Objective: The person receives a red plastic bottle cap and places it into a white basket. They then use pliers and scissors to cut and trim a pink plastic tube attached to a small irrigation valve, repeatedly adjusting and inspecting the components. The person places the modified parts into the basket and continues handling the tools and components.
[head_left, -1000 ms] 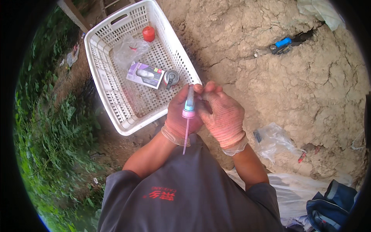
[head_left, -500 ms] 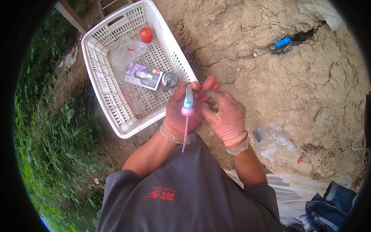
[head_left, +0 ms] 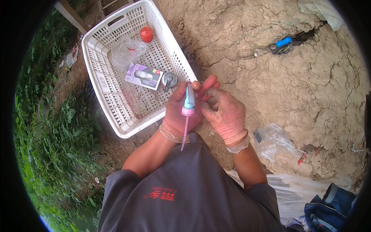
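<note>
Pipette held over cracked soil

Pipette (head_left: pixel 188 106), blue bulb and pink stem pointing down toward us, sits clamped in our gloved left hand (head_left: pixel 179 116). Our right hand (head_left: pixel 224 116) pinches closed at its top. White basket (head_left: pixel 101 83) lies just left.

Both hands wear thin, see-through disposable gloves that end at the wrist. The left hand (head_left: pixel 179 116) has its glove cuff bunched in a loose, wrinkled ring; the right hand (head_left: pixel 224 116) shows fine creases across the back of its glove, and the cuff flares out in a pale, rolled edge. The forearms are bare from wrist to above the elbow. Nearer, a dark grey short-sleeved shirt (head_left: pixel 193 193) covers shoulders and chest, with small red printed lettering on the left side of the chest.
</note>
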Demonstrator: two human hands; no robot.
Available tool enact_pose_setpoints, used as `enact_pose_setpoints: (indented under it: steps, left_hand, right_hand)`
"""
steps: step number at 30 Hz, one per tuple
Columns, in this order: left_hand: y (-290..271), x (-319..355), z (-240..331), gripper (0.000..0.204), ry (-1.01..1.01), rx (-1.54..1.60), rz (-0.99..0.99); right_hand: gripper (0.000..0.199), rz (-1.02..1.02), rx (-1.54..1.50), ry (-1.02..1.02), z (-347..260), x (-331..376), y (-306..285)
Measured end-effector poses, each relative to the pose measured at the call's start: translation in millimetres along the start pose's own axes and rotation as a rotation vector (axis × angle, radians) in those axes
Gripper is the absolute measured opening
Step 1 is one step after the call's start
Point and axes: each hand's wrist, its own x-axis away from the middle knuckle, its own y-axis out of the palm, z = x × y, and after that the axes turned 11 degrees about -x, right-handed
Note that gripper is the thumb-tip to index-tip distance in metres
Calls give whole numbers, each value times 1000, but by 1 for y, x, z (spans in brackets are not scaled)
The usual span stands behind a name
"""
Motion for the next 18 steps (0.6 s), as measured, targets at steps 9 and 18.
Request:
enact_pose_setpoints:
  steps: [9, 18]
  left_hand:
    - [3, 2, 8, 26, -151, 60, 70]
    - [39, 1, 24, 25, -353, -435, 213]
  right_hand:
    - [20, 144, -197, -77, 3, 6, -10]
    - [16, 90, -501, 21, -8, -4, -34]
